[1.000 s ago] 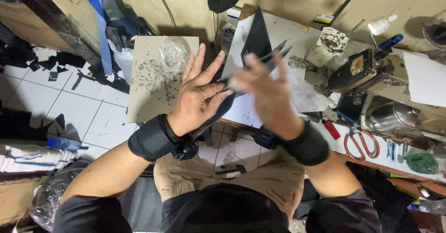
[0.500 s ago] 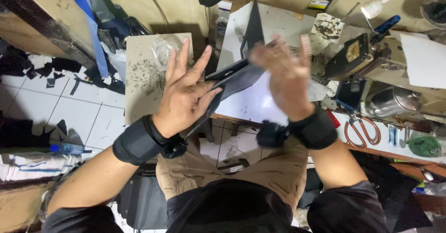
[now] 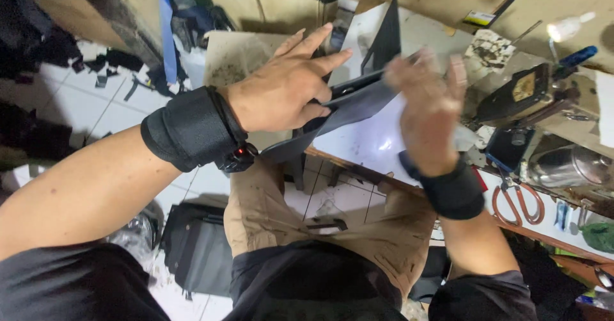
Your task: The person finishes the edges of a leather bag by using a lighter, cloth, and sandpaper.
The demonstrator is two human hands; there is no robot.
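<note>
Above a cluttered counter (image 3: 377, 145) and tiled floor (image 3: 77, 103), both hands, left hand (image 3: 281, 90) and blurred right hand (image 3: 428, 106), hold a dark sheet (image 3: 348, 106) with fingers spread mostly open

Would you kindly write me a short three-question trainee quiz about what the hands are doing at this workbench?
1. True or false: both hands touch the dark flat sheet of material.
2. Which hand has its fingers stretched out over the sheet?
3. The red-handled scissors lie: A) on the tiled floor, B) on the bench, at the right hand's side.

Key: 1 true; 2 left; 3 B.
</note>
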